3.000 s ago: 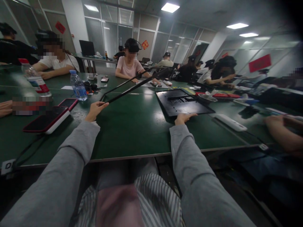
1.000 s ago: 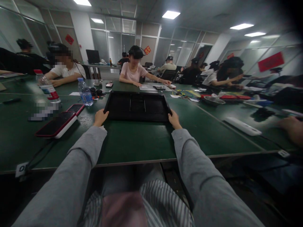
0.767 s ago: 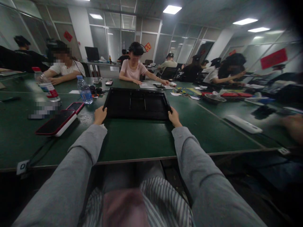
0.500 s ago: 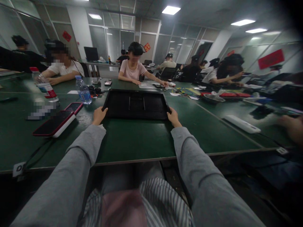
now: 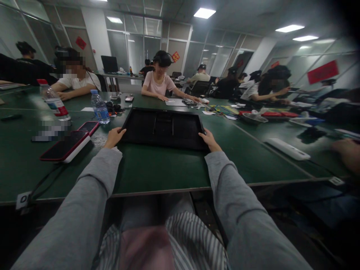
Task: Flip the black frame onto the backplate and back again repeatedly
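Between my two hands is a black rectangular panel [image 5: 140,129] with a raised rim and two thin metal bars near its middle. My left hand [image 5: 114,137] is closed on its left edge, near the front corner. On the opposite side, my right hand [image 5: 209,140] grips the right edge, with the thumb over the rim. The panel slants a little, its right front corner nearer to me than the left. Whether its underside touches the green table [image 5: 163,172] cannot be made out.
Left of the panel are a blue-capped water bottle [image 5: 100,108], a red-capped bottle [image 5: 55,101] and red-rimmed phones [image 5: 64,146]. A white power strip [image 5: 287,149] lies to the right. Across the table a person in pink [image 5: 158,83] handles small items. Another person's hand [image 5: 348,152] shows at far right.
The black panel has come slightly towards me and turned a little, its right front corner lower in view. My left hand has shifted slightly left; both hands keep their hold.
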`<state>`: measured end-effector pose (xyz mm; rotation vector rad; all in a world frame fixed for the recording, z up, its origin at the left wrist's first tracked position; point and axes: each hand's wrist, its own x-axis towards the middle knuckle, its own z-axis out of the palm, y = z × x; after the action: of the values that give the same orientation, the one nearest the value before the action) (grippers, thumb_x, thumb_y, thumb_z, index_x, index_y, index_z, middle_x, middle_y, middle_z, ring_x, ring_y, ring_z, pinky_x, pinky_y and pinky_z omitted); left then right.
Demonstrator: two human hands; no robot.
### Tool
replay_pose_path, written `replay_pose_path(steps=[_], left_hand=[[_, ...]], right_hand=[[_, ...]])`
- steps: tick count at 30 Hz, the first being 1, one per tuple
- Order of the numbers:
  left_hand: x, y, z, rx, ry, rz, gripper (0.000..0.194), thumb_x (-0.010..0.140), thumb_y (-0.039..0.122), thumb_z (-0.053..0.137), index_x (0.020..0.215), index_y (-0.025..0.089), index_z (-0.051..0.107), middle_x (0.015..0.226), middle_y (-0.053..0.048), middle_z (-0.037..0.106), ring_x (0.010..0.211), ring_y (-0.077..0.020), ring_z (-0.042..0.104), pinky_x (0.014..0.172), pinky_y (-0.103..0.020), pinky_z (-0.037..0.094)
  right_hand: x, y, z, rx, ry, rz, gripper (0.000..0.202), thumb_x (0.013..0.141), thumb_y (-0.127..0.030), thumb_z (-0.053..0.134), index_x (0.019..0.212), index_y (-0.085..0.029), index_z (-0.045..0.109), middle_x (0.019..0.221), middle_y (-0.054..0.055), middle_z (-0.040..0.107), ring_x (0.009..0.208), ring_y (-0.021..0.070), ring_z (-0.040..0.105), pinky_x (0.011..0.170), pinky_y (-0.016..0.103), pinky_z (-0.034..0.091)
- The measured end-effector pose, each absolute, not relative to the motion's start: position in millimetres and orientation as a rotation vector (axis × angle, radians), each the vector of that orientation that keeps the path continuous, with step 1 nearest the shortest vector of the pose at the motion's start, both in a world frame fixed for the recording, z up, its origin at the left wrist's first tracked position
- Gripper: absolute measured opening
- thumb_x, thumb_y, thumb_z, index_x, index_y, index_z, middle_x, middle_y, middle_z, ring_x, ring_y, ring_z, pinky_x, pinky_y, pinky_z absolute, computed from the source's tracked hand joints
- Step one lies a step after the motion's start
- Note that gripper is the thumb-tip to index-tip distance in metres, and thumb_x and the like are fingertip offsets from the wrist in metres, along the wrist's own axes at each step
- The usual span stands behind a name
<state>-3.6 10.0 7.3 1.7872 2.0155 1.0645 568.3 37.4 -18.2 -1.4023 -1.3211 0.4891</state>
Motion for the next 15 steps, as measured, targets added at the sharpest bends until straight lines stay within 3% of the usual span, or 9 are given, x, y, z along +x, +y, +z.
replay_pose_path(steps=[4, 8, 15], left_hand=[[2, 7, 11, 1.711, 2.027, 1.256, 0.049, 0.099, 0.042, 0.06, 0.136, 0.013, 0.072, 0.126, -0.019, 0.078, 0.126, -0.0341, 0.07, 0.114, -0.044, 0.048], [2, 4, 17, 1.526, 2.173, 1.477, 0.058, 0.096, 0.031, 0.065, 0.15, 0.013, 0.057, 0.125, -0.018, 0.075, 0.129, -0.0349, 0.069, 0.118, -0.05, 0.047], [-5, 5, 8, 1.492, 2.236, 1.344, 0.04, 0.101, 0.022, 0.055, 0.138, 0.017, 0.069, 0.126, -0.017, 0.077, 0.125, -0.0332, 0.071, 0.111, -0.047, 0.052]], right_hand=[[558, 29, -9, -1.392, -1.162, 0.673, 0.06, 0.069, -0.035, 0.081, 0.126, -0.016, 0.073, 0.11, 0.011, 0.08, 0.111, 0.0334, 0.077, 0.107, 0.06, 0.06], [555, 19, 0, -1.32, -1.121, 0.611, 0.058, 0.07, -0.037, 0.08, 0.123, -0.016, 0.073, 0.111, 0.011, 0.08, 0.115, 0.0329, 0.075, 0.109, 0.061, 0.059], [573, 12, 3, -1.48, -0.924, 0.326, 0.058, 0.08, -0.028, 0.063, 0.136, -0.014, 0.064, 0.125, 0.013, 0.076, 0.13, 0.031, 0.068, 0.116, 0.058, 0.054]])
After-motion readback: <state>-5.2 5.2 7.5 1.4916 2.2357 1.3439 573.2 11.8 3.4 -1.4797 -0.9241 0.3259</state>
